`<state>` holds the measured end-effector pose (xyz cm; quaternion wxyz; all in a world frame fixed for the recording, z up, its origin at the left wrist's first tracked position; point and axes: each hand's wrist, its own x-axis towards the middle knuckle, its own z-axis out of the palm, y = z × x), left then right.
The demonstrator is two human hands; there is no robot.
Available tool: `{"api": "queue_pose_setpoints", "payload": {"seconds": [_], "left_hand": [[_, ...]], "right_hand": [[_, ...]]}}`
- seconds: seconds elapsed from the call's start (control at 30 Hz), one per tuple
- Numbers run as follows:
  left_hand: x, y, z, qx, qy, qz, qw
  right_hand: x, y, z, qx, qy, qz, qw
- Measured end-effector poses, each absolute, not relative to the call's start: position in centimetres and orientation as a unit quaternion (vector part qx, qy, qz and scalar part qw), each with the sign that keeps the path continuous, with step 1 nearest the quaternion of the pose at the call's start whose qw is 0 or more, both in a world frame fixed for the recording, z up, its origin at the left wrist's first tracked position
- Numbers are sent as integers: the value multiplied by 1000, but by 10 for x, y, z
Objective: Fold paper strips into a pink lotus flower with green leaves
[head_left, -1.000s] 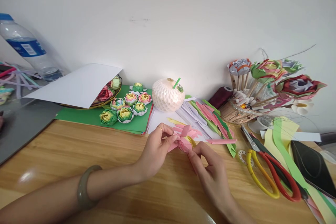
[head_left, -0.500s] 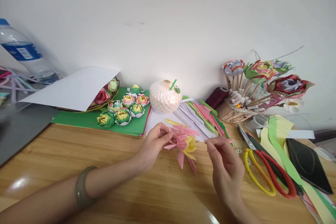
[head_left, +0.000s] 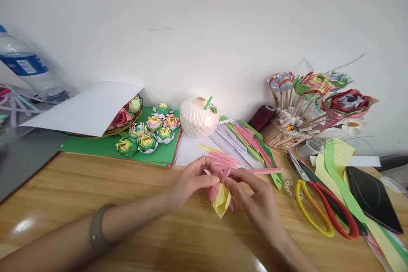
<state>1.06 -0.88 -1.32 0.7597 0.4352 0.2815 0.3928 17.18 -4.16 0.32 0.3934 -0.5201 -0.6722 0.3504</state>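
Observation:
Between my hands, low over the wooden table, is a pink and yellow paper flower (head_left: pixel 221 199) with its yellow petals pointing down toward me. My left hand (head_left: pixel 194 180), a ring on one finger, pinches the pink folded paper from the left. From the right, my right hand (head_left: pixel 251 191) grips the flower's other side between thumb and fingers. Just behind the hands lie pink folded paper strips (head_left: pixel 225 159), beside white, green and more pink strips. The fingers cover part of the flower.
Finished paper flowers (head_left: pixel 148 142) sit on green paper (head_left: pixel 92 146) at the left. A white textured lamp (head_left: pixel 199 117) stands behind. To the right are scissors (head_left: pixel 318 204), a black phone (head_left: pixel 372 197), and a basket (head_left: pixel 282 136) of stemmed paper flowers. A water bottle (head_left: pixel 28 66) is far left.
My right hand has moved left and now grips the flower too. The flower has turned from facing right to pointing its yellow petals down.

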Motion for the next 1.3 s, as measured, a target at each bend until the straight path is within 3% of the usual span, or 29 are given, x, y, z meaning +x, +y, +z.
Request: {"api": "queue_pose_setpoints", "payload": {"seconds": [0.17,0.27,0.77,0.87,1.3], "left_hand": [[13,-14,-16,523,337,391,679],[13,-17,-13,534,354,412,648],[13,-20,-22,623,320,497,513],[11,-21,-19,670,332,483,457],[8,-24,-21,675,337,499,427]], "right_hand": [[173,-43,-5,-466,-767,132,421],[173,-43,-7,-454,-779,76,426],[175,-46,-9,-414,-810,-61,412],[175,-47,-8,-420,-810,-49,406],[174,-47,-5,-414,-813,-31,408]]}}
